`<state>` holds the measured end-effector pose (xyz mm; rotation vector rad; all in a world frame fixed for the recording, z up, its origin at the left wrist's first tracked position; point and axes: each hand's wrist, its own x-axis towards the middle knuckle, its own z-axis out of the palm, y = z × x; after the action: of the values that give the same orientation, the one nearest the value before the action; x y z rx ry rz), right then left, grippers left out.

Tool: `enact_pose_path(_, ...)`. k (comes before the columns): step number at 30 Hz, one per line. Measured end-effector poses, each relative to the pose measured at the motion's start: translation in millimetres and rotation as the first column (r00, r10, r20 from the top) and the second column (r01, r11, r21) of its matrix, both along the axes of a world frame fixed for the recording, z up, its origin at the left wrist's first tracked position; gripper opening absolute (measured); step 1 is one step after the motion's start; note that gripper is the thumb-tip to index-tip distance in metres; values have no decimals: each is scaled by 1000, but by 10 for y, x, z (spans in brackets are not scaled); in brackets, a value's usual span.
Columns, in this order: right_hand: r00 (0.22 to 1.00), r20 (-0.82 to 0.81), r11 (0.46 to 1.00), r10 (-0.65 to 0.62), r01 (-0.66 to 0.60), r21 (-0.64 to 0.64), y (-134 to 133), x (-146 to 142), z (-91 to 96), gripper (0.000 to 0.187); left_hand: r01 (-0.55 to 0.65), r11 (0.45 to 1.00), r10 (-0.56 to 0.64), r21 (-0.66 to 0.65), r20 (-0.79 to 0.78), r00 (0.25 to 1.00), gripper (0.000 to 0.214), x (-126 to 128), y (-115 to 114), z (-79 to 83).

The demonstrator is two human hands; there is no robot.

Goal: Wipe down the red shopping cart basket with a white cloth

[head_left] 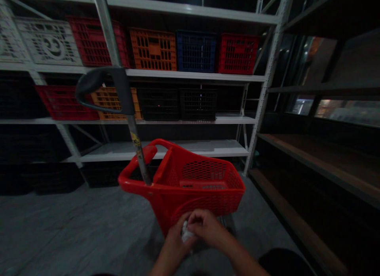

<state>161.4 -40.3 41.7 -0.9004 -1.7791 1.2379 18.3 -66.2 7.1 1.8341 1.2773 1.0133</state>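
Observation:
My left hand [177, 238] is curled around a small crumpled white thing [186, 232], which could be paper or cloth; its exact kind is hard to make out. From the right, my right hand [204, 225] reaches over with bent fingers pinched at the top of that white thing. Both hands are close together, low in the head view, in front of the side of a red plastic shopping cart [202, 195]. The cart has a basket with honeycomb holes, and a metal pole with a dark grey loop handle [126, 92] rises from its left end.
Behind the cart stands a white metal rack [190, 74] with red, orange [154, 50], blue [196, 52], white and black plastic crates. Dark shelves with wooden boards [311, 157] run along the right. Grey concrete floor [74, 228] spreads left of the cart.

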Motion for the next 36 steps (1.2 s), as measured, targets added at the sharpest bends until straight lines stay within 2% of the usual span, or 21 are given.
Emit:
enact_pose_path(2,990,133,993,-54,39,114,98,129,130,4,-29,996,26,-89,-27,999,36,55,-35,-43)
enact_pose_path(4,960,200,940,-195,124,317,248,256,328,9,-29,989,19,-142,-75,997,25,106,-99,-106)
enact_pose_path(7,913,134,751,-385,226,620,453,356,704,12,0,975,-32,-220,-144,989,20,212,-228,-238)
enact_pose_path(11,847,40,483,-530,262,835,594,298,1126,12,54,949,-115,-310,-180,977,26,342,-355,-346)
enact_pose_path(13,817,36,401,-576,244,883,659,228,1218,13,76,936,-145,-343,-179,973,28,372,-379,-356)
enact_pose_path(14,801,42,379,-597,234,895,701,192,1231,13,79,932,-150,-354,-179,972,29,378,-382,-359)
enact_pose_path(18,749,104,363,-654,190,912,924,66,1121,11,88,924,-159,-371,-165,973,34,378,-350,-398)
enact_pose_path(24,718,226,414,-658,95,905,1130,-16,894,11,99,905,-185,-413,-173,967,37,377,-300,-481)
enact_pose_path(31,702,250,439,-666,98,893,1108,13,921,11,115,939,-158,-325,-108,982,35,368,-418,-382)
enact_pose_path(36,706,255,454,-660,104,885,1101,36,931,12,86,942,-127,-324,-105,986,31,385,-435,-307)
